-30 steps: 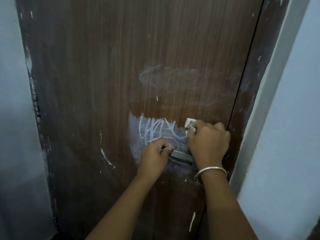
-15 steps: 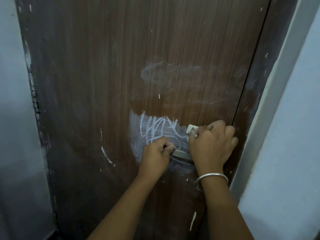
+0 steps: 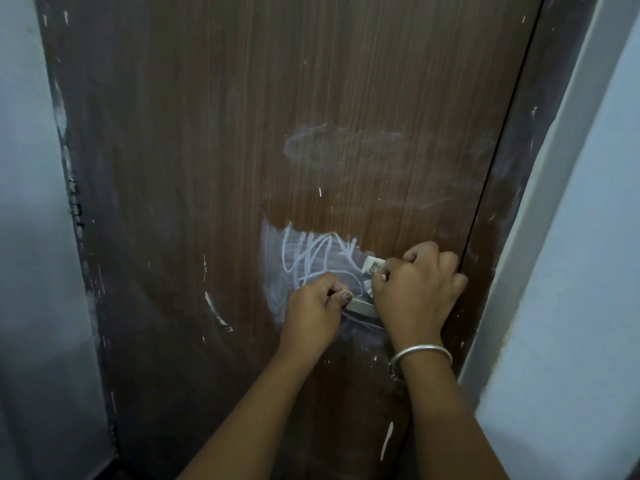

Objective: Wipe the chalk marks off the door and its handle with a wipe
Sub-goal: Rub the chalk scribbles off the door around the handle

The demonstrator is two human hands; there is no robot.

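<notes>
Door: a brown wood-grain door (image 3: 225, 133) fills most of the view. Its edge runs beside a dark frame (image 3: 512, 150) at 3 o'clock, and small white flecks and scratches are scattered over it.
Chalk marks: white scribbled chalk marks (image 3: 311, 258) loop over a pale hazy patch, at about 5 o'clock from the middle of the view and right at 12 o'clock of the left grip.
Smear: a fainter cloudy smear (image 3: 339, 147) lies at 12 o'clock of the scribble, with a band of clean brown wood between the two.
Handle: a metal lever handle (image 3: 362, 308) sits at 6 o'clock of the scribble. Only a short silver stretch shows between the two hands.
Left grip: the left grip (image 3: 313, 306) has its fingers curled round the free end of the handle, with the thumb laid along the top and its nail pointing toward 3 o'clock.
Right grip: the right grip (image 3: 415, 285) has its fingers bunched, pinching the wipe against the door. It hides the handle's other end, and its knuckles come close to the door's edge at 3 o'clock.
Wipe: a small, crumpled white wipe (image 3: 372, 265) pokes out at 10 o'clock of the right grip. It touches the door at the 3 o'clock rim of the chalk patch, just above the handle.
Bangle: a silver bangle (image 3: 420, 353) circles the right wrist, at 6 o'clock of that hand.
Walls: a pale blue-grey wall (image 3: 588, 271) with white trim stands at 3 o'clock, and a shadowed wall is at 9 o'clock.
</notes>
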